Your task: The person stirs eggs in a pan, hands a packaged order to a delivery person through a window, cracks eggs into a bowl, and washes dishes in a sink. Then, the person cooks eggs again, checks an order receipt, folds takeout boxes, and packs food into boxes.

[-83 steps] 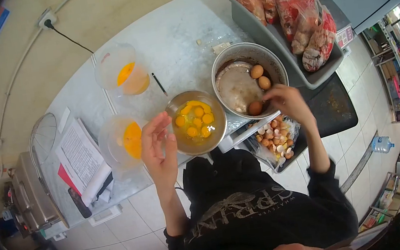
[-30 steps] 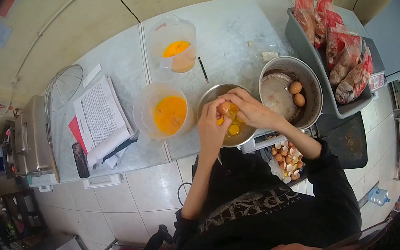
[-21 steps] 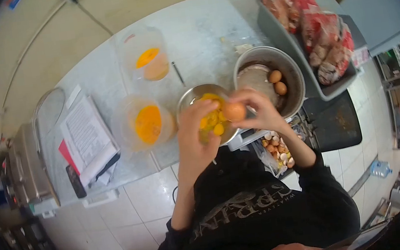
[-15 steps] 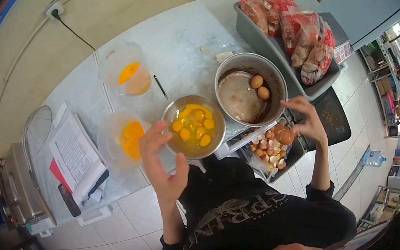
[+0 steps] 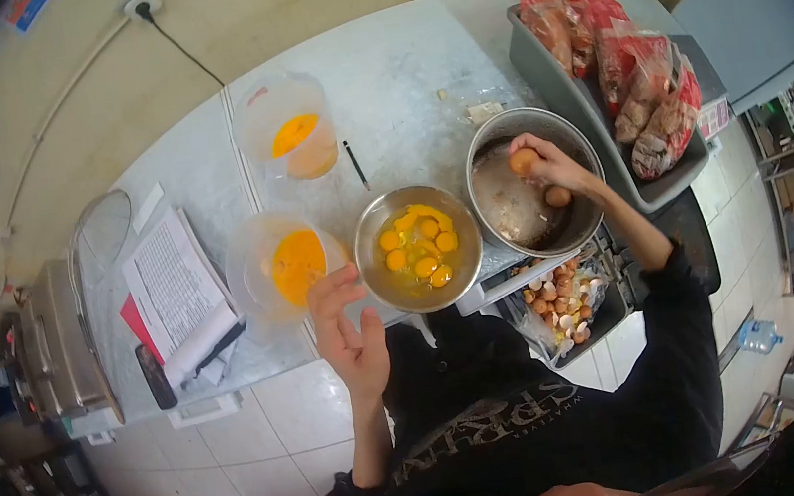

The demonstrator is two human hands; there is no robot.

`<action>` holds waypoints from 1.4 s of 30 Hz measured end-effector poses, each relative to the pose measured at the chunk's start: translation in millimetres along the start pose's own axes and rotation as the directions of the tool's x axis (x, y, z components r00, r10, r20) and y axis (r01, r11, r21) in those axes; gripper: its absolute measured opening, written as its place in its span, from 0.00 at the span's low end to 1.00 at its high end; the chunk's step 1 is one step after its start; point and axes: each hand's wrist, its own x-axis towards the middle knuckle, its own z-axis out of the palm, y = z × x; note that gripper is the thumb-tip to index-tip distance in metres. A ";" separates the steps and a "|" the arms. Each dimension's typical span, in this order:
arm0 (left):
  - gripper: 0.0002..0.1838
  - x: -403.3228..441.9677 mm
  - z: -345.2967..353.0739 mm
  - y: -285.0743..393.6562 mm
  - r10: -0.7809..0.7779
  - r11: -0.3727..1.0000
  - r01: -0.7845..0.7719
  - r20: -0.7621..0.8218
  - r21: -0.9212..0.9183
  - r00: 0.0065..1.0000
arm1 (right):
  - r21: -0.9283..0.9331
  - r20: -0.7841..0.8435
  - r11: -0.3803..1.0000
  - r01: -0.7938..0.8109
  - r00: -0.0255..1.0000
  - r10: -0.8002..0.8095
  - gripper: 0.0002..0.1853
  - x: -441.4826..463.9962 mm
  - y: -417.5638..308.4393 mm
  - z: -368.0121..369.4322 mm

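My right hand (image 5: 552, 165) reaches into a deep metal pot (image 5: 510, 213), its fingers closed around a brown egg (image 5: 524, 161). A second egg (image 5: 559, 196) lies inside the pot, just below that hand. To the left stands a steel bowl (image 5: 377, 286) with several raw yolks (image 5: 422, 245) and clear egg white in it. My left hand (image 5: 351, 339) hovers at the bowl's lower left with bent fingers apart, holding nothing. Below the pot, a dark bin lined with plastic contains many broken eggshells (image 5: 564, 298).
Two clear plastic jugs, one nearer (image 5: 249, 267) and one farther (image 5: 279, 113), contain orange egg liquid. A black pen (image 5: 356, 165) lies between them and the pot. Papers (image 5: 177, 287) and a dark phone-like object (image 5: 155, 375) lie left. A grey crate (image 5: 530, 40) at right carries packaged meat (image 5: 649, 104).
My right hand has moved from above the eggshell bin up into the pot and taken hold of an egg. The left hand stays beside the bowl. The whole view has shifted slightly.
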 end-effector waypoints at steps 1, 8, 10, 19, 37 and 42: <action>0.13 -0.6 1.9 -1.8 -0.027 0.999 0.026 -0.044 -0.042 0.999 | 0.733 -0.008 0.665 -0.143 0.976 0.218 0.16 0.4 -15.9 14.4; 0.15 3.6 23.1 -30.1 -0.165 0.985 0.162 0.052 0.050 0.985 | -0.734 -0.028 0.592 0.333 0.856 -0.516 0.20 26.3 -74.6 83.3; 0.15 2.5 30.7 -53.2 -0.158 0.987 0.155 0.081 0.042 0.984 | -0.720 -0.014 0.622 0.307 0.890 -0.455 0.19 26.1 -78.1 87.3; 0.19 25.3 59.6 -45.7 -0.244 0.964 0.262 0.258 -0.039 0.935 | 0.312 0.043 0.950 0.026 0.998 -0.041 0.23 26.6 -109.4 106.3; 0.21 29.8 34.2 5.1 0.056 0.965 -0.121 0.268 0.232 0.962 | -0.010 -0.170 0.947 0.320 0.933 -0.317 0.30 -9.2 -121.4 101.5; 0.21 33.4 19.8 11.1 0.139 0.978 -0.158 0.140 0.134 0.980 | -0.087 -0.294 0.990 -0.107 0.953 0.077 0.37 -145.0 -118.1 26.6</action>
